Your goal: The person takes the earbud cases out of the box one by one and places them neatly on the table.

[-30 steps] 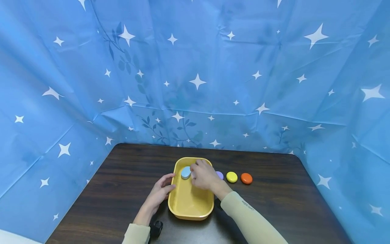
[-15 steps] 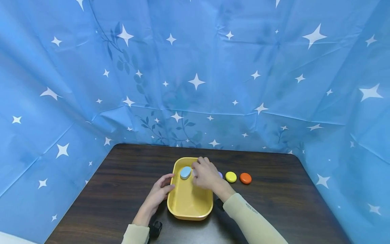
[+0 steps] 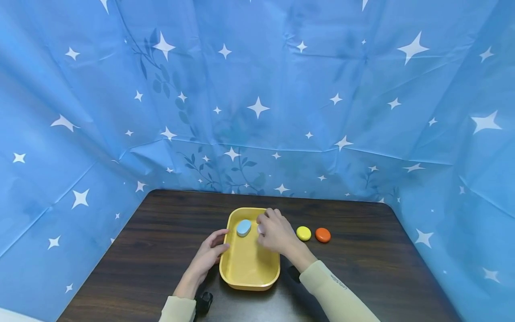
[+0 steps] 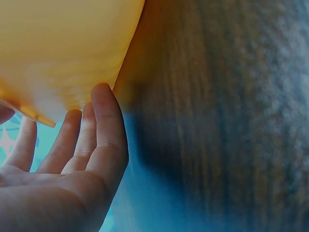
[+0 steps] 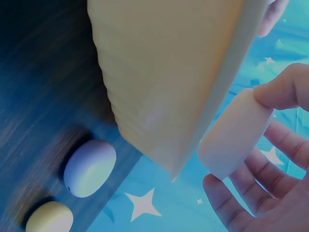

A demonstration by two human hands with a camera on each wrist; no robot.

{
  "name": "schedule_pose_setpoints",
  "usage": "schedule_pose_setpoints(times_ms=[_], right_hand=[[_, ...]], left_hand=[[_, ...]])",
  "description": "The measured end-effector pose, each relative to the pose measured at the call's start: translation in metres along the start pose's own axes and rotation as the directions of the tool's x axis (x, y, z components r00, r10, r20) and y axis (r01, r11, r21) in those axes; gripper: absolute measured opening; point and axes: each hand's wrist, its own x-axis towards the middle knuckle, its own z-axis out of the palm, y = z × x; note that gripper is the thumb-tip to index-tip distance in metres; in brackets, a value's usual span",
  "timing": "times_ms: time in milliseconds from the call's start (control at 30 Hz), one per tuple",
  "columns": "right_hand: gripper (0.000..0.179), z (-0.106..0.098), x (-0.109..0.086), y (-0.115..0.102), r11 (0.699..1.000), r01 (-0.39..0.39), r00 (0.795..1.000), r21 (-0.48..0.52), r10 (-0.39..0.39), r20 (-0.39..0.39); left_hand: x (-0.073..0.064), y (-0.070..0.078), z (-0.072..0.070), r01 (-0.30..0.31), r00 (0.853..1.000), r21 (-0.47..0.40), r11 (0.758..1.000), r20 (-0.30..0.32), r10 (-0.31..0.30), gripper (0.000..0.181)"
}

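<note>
In the head view my left hand [image 3: 211,252] holds the left side of a yellow tray [image 3: 249,284], its thumb over the rim. The left wrist view has several fingers [image 4: 107,116] against the tray's outer wall. Above the tray's right side, my right hand [image 3: 277,235] pinches a pale, thick oval disc [image 5: 236,135] between thumb and fingers. The disc is tilted and close to the tray rim in the right wrist view; whether they touch, I cannot tell. A light-blue oval disc [image 3: 243,228] lies inside the tray, near its far left.
Right of the tray, a yellow disc [image 3: 303,233] and an orange disc [image 3: 323,235] lie on the dark wooden table [image 3: 362,268]. A lavender disc [image 5: 90,168] shows only in the right wrist view. Behind the table hangs a blue star-patterned cloth [image 3: 257,67].
My right hand has shifted slightly right with the pale disc, now covering the lavender disc in the head view. My left hand stays on the tray.
</note>
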Motion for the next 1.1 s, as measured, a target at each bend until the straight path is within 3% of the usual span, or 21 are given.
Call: schedule_pose_setpoints(times_ms=[600,1100], right_hand=[[0.027,-0.005,-0.013,0.01,0.998,-0.054,0.998,0.023,0.055,-0.033],[0.029,-0.012,-0.029,0.021,0.997,-0.078,0.996,0.016,0.079,-0.04]], left_hand=[[0.0,-0.002,-0.003,0.005,1.0,-0.002,1.0,0.008,-0.005,0.047],[-0.01,-0.004,0.003,0.008,1.0,-0.001,1.0,-0.015,-0.008,0.047]])
